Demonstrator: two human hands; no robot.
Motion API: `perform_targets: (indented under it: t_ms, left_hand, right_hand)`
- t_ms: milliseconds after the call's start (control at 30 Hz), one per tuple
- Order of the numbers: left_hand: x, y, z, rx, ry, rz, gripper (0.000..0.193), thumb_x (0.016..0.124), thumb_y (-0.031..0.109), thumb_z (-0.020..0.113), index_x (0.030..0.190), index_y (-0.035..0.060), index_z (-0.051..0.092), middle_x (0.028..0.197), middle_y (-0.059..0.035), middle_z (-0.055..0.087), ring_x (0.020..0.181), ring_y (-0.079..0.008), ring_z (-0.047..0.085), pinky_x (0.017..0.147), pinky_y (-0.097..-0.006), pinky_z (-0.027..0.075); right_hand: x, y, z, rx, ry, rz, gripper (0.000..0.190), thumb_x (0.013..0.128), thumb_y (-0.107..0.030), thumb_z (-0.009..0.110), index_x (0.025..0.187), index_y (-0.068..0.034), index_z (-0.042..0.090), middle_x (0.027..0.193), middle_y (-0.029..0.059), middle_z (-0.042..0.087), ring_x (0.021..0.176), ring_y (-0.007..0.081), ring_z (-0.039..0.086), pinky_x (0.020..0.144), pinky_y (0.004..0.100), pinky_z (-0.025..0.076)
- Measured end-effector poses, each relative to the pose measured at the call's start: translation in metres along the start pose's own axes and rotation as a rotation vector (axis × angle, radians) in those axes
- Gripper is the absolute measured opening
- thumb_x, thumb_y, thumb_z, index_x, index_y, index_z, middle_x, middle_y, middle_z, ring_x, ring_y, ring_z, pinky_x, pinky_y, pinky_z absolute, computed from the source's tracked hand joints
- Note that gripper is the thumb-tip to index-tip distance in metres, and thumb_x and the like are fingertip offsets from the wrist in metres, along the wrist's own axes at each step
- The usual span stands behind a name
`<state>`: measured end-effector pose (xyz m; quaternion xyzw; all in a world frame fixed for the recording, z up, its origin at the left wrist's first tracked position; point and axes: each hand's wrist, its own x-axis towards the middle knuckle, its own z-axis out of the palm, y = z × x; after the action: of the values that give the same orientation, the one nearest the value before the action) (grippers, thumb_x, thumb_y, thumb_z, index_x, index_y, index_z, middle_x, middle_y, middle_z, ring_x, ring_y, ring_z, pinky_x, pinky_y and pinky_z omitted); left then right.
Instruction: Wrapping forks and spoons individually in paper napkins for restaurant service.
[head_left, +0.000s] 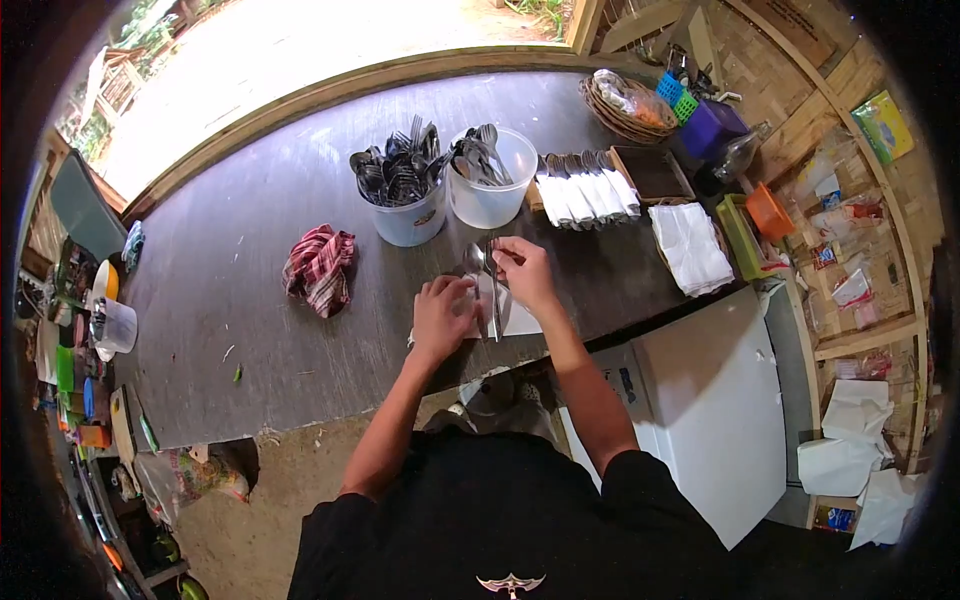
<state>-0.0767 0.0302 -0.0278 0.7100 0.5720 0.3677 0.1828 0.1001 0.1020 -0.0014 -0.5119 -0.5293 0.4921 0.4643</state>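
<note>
On the dark tabletop, a metal spoon (474, 259) and a second utensil (496, 307), its kind unclear, lie lengthwise over a white paper napkin (519, 316). The fingers of my right hand (523, 271) pinch the upper end of that second utensil. My left hand (444, 315) is at the napkin's left side, fingers curled and slightly blurred near the spoon's handle; whether it grips anything is unclear. Beyond my hands stand a plastic tub packed with cutlery (409, 217) and a translucent bucket (489, 206) with more forks and spoons. Napkin-wrapped cutlery sets (585, 193) lie in a row at the right.
A red checked cloth (321, 270) lies crumpled on the left. White napkins (691, 247) are stacked in a basket at the right, near a dark wooden tray (654, 176), a wicker basket (626, 112) and a green container (739, 236). The table's front edge (345, 416) is close to my body.
</note>
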Motion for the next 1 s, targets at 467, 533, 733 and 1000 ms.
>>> perform_targets:
  t_ms: [467,533,733,1000]
  left_hand:
    - [-0.001,0.003,-0.004,0.025,-0.026,-0.011,0.035,0.082,0.034,0.077,0.112,0.0147,0.073,0.116,-0.0055,0.064,0.108,-0.0313,0.057,0.091,-0.0432,0.043]
    - [-0.001,0.003,-0.004,0.034,-0.03,-0.02,0.035,0.082,0.034,0.077,0.111,0.0143,0.073,0.116,-0.0056,0.064,0.108,-0.0313,0.057,0.091,-0.0433,0.043]
    - [0.0,0.014,-0.004,0.072,-0.011,-0.024,0.045,0.081,0.038,0.08,0.119,0.0155,0.07,0.117,-0.0055,0.063,0.109,-0.0313,0.057,0.093,-0.044,0.043]
    - [-0.003,0.01,-0.003,0.121,-0.027,0.0,0.049,0.08,0.043,0.08,0.12,0.0167,0.07,0.118,-0.0048,0.062,0.11,-0.0306,0.055,0.093,-0.0428,0.043]
  right_hand:
    - [0.011,0.027,0.014,-0.061,0.066,0.071,0.019,0.089,-0.003,0.072,0.108,0.002,0.073,0.083,0.0091,0.074,0.065,0.0148,0.069,0.057,0.0305,0.055]
    - [0.009,0.022,0.015,-0.057,0.07,0.06,0.019,0.088,-0.003,0.073,0.107,0.003,0.073,0.083,0.0097,0.074,0.065,0.0153,0.07,0.058,0.0308,0.055]
    - [0.01,0.023,0.013,-0.274,0.118,0.03,0.021,0.084,-0.01,0.077,0.1,0.003,0.074,0.083,0.0154,0.075,0.072,0.0223,0.074,0.067,0.0353,0.057]
    - [0.003,0.015,0.014,-0.363,0.138,-0.042,0.023,0.082,-0.013,0.077,0.099,0.002,0.075,0.087,0.0165,0.075,0.081,0.0264,0.074,0.075,0.0373,0.057]
